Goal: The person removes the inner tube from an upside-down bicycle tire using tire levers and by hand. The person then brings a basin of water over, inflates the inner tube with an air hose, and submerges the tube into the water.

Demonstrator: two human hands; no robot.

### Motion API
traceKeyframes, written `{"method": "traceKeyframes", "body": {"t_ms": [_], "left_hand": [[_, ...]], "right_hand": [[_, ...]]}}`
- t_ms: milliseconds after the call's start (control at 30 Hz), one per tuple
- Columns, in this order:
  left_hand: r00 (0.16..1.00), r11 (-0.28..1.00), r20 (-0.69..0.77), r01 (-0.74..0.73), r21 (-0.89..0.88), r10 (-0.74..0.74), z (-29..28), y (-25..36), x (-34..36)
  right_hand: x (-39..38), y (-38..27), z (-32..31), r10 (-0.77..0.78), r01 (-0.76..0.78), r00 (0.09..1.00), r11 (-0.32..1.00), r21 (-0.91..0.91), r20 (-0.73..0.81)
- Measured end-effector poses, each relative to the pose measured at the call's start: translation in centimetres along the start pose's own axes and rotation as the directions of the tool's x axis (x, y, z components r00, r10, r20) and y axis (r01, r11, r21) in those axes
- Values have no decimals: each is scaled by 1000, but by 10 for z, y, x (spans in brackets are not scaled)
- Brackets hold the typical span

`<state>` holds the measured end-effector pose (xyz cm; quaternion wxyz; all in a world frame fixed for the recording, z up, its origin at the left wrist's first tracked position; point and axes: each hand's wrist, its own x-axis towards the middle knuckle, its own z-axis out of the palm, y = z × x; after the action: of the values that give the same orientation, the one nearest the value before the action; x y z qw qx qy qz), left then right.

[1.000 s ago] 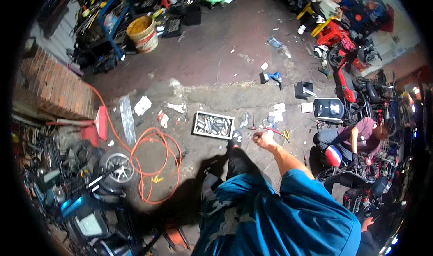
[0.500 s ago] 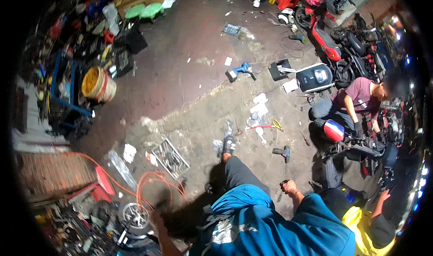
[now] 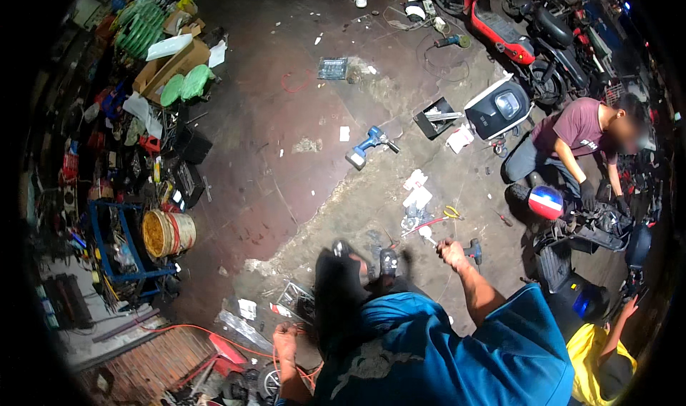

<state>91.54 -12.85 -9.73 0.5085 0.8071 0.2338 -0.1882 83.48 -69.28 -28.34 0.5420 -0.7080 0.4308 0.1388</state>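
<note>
My right hand [image 3: 451,253] is held out in front of me at waist height, fingers closed. A thin pale shaft seems to stick out from it, but I cannot make out what it holds. Just beyond it on the floor lies a cordless drill [image 3: 474,251], partly covered by the hand. Long-handled cutters [image 3: 450,213] with yellow grips lie farther off. My left hand [image 3: 285,339] hangs low at my left side, fingers loosely curled, with nothing visible in them. Near it are a tray of tools [image 3: 299,300] and an orange hose [image 3: 207,332].
A blue cordless wrench [image 3: 370,147] and a black box [image 3: 434,118] lie ahead. At right, a person in a maroon shirt [image 3: 582,127] crouches by a scooter; another in yellow [image 3: 589,356] is nearby. Leftward stand a bucket [image 3: 184,233], a blue frame [image 3: 121,241] and piled parts.
I have stepped forward and my view has turned. My right hand has swung forward and up toward the drill. My left hand has come into view. The crouching person still bends over the scooter.
</note>
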Motion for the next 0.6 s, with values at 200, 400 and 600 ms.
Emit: {"method": "traceKeyframes", "body": {"t_ms": [200,400,600], "left_hand": [[976,976,22,218,-11,-218,10,101,90],[979,920,119,-199,338,167,-3,220,240],[967,963,107,-244,110,233,5,363,342]], "right_hand": [[74,-25,8,17,-17,1000,1000,19,20],[64,-149,50,-27,18,998,989,-145,-61],[96,-100,82,-90,65,989,977,-205,-116]]}}
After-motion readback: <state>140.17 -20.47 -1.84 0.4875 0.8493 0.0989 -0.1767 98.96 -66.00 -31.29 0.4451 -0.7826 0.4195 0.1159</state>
